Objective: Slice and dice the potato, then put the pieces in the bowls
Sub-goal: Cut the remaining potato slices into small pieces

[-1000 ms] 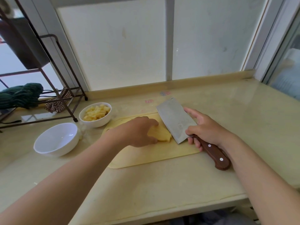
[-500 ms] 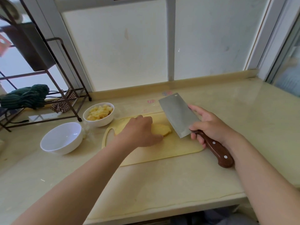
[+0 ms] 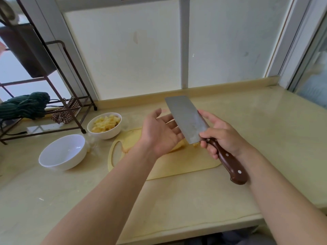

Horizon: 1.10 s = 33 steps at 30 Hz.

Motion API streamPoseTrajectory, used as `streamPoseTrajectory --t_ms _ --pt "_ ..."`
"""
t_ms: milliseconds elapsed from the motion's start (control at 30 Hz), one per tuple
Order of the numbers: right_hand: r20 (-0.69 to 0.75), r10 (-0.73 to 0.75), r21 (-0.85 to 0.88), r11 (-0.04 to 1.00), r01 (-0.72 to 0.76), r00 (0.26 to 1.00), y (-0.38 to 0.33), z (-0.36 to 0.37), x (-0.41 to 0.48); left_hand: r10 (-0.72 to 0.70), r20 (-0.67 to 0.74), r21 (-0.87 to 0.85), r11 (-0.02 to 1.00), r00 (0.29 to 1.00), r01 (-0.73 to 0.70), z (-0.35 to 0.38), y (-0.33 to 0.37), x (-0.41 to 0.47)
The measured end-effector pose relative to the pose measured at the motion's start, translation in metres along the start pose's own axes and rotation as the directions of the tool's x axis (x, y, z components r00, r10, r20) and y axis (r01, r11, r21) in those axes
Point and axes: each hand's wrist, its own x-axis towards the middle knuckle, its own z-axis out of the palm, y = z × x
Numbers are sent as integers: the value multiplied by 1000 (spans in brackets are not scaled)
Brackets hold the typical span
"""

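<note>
What is left of the potato (image 3: 179, 146) lies on the pale cutting board (image 3: 177, 167), mostly hidden beneath the left hand. Only a yellow edge shows. It seems to lie lengthwise across the board, left to right, though that is hard to tell.

The left hand (image 3: 160, 133) hovers just above it, fingers straight and spread, holding nothing. Its fingertips disappear behind the flat of the blade. The right hand (image 3: 225, 136) is curled round the brown handle of a cleaver (image 3: 185, 117), which is held off the board with its far end pointing toward the window.

The potato sits below the heel of the blade and slightly to its left, so the left hand is the nearer one and looks best placed to steady it.

Just past the board's left end stands a bowl of diced potato (image 3: 106, 134), with an empty bowl (image 3: 62, 152) nearer. A metal rack (image 3: 70, 110) holding a green cloth (image 3: 24, 106) stands at the worktop's (image 3: 177, 209) far left.
</note>
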Motion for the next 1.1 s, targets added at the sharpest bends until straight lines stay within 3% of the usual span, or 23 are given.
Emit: streamPoseTrajectory --t_ms 100,200,267,333,400,467,533,633,1100 --pt "-132 -28 -35 999 23 991 -2 -15 -1 55 -88 66 997 995 -49 -5 11 1" --pt "-247 -10 -184 982 -37 969 -1 -30 -2 231 -173 453 882 958 -131 -10 15 4" --pt "-279 5 -262 962 -81 960 1 -35 -2 369 -68 782 597 927 -180 -16 15 4" --pt "-284 15 -287 953 -100 959 2 -37 0 390 140 972 123 910 -202 -21 12 6" --pt "-281 20 -289 951 -105 959 3 -38 2 250 306 921 -322 919 -220 -22 8 12" --pt "-281 22 -284 953 -105 959 5 -39 3 78 334 808 -537 940 -242 -17 5 19" --pt "-281 28 -267 958 -106 959 7 -40 3 -21 301 745 -618 953 -249 -9 3 26" --pt "-272 33 -260 960 -106 962 9 -40 4 -59 259 691 -686 964 -228 1 2 37" --pt "-227 54 -276 954 -117 972 13 -43 8 -165 256 527 -802 953 -280 11 7 51"
